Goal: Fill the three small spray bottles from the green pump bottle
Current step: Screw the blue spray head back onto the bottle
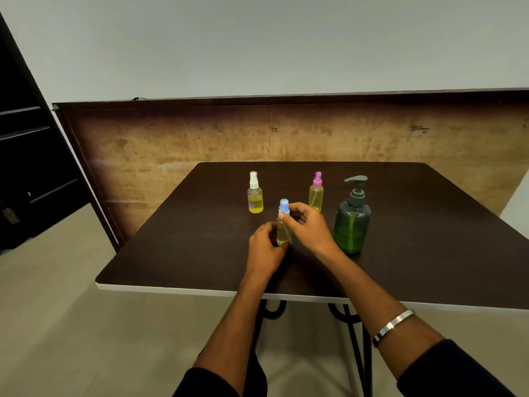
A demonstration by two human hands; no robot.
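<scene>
head view: the blue-capped spray bottle (284,224) stands upright near the middle of the dark table (177,253). the left hand (264,247) has its fingers (269,228) curled round the bottle's body, and the right hand (309,224) pinches the blue cap. behind stand the white-capped spray bottle (255,194) and the pink-capped spray bottle (316,193), both holding yellow liquid. the green pump bottle (352,222) stands just right of the right hand.
</scene>
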